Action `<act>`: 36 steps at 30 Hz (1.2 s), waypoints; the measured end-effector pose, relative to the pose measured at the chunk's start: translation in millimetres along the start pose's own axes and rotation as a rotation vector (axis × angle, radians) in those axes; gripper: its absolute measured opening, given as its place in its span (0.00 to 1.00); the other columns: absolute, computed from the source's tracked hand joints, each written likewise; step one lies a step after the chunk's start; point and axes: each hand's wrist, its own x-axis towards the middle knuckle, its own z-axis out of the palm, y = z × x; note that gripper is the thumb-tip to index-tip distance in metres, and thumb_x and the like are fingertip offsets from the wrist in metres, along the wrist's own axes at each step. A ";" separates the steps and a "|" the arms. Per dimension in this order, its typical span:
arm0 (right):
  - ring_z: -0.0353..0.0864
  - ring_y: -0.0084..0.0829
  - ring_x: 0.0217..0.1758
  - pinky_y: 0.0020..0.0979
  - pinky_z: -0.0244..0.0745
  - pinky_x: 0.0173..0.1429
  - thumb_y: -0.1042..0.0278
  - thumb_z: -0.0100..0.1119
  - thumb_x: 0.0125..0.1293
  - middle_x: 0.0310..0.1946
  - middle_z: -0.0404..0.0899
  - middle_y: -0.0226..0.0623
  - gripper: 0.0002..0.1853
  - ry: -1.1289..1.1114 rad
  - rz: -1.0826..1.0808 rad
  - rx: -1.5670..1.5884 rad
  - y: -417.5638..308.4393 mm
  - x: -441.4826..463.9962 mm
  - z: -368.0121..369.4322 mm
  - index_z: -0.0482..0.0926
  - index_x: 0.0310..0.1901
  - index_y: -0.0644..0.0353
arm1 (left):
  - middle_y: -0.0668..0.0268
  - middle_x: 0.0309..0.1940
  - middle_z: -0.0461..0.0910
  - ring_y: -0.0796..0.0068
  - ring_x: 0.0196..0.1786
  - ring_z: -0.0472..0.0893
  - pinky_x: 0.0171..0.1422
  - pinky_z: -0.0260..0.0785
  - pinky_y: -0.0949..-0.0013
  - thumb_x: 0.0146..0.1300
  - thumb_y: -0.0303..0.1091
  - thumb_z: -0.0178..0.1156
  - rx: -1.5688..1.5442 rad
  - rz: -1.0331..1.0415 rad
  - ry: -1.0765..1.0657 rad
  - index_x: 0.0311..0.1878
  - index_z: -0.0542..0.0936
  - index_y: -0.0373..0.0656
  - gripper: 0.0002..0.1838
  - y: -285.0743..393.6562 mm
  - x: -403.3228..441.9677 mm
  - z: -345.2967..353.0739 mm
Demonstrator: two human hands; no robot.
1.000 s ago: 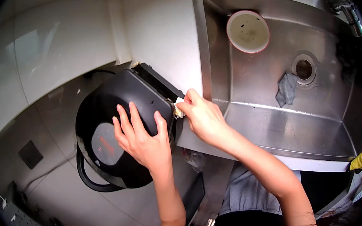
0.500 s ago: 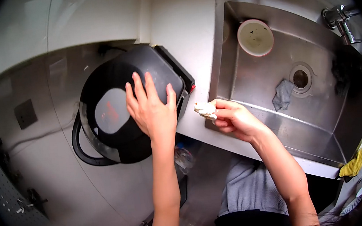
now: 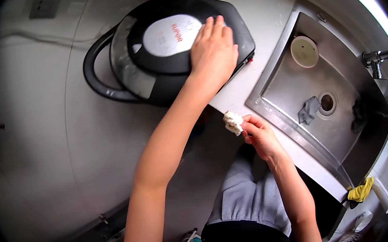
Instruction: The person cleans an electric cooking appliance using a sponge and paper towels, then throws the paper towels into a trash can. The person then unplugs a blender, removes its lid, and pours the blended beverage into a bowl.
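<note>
A black SUPOR electric griddle (image 3: pixel 171 65) with a silver oval label and a loop handle stands at upper center, its lid down. My left hand (image 3: pixel 215 52) rests on the lid beside the label, fingers stretched out and fairly close together. In my right hand (image 3: pixel 258 135), thumb and fingers pinch a crumpled white wad (image 3: pixel 233 122), perhaps tissue, with brownish marks. That hand is in front of the counter edge, between the griddle and the sink.
Right of the griddle, a steel sink (image 3: pixel 290 93) holds a pale bowl (image 3: pixel 304 51) with liquid and a grey cloth (image 3: pixel 309 110) near the drain. A faucet (image 3: pixel 376 58) stands behind it. A yellow cloth (image 3: pixel 361 191) hangs by the sink's front corner.
The view has turned toward the griddle. My left hand's fingers are closer together on the lid. My right hand still holds the white wad, now nearer my body, off the counter's edge.
</note>
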 end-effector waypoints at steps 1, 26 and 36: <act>0.66 0.11 0.29 0.16 0.58 0.30 0.66 0.61 0.69 0.29 0.74 0.20 0.05 0.001 -0.004 -0.021 8.4 -2.0 5.9 0.81 0.42 0.56 | 0.48 0.65 0.73 0.48 0.71 0.69 0.73 0.63 0.55 0.64 0.39 0.63 0.019 0.054 0.010 0.54 0.77 0.33 0.22 -4.8 -3.2 2.0; 0.80 0.27 0.51 0.30 0.75 0.60 0.72 0.56 0.74 0.46 0.81 0.36 0.07 -0.019 -0.537 0.119 5.5 26.4 106.6 0.74 0.49 0.64 | 0.52 0.74 0.63 0.55 0.80 0.56 0.82 0.40 0.54 0.64 0.43 0.58 -0.001 -0.148 -0.353 0.67 0.75 0.39 0.29 9.0 14.8 -9.8; 0.81 0.36 0.55 0.35 0.75 0.64 0.77 0.56 0.71 0.50 0.80 0.41 0.09 0.004 -0.616 0.259 3.7 31.7 106.4 0.74 0.51 0.66 | 0.43 0.67 0.69 0.40 0.69 0.68 0.70 0.61 0.48 0.61 0.35 0.66 -0.171 -0.637 1.045 0.64 0.73 0.30 0.30 -46.4 -126.0 -100.0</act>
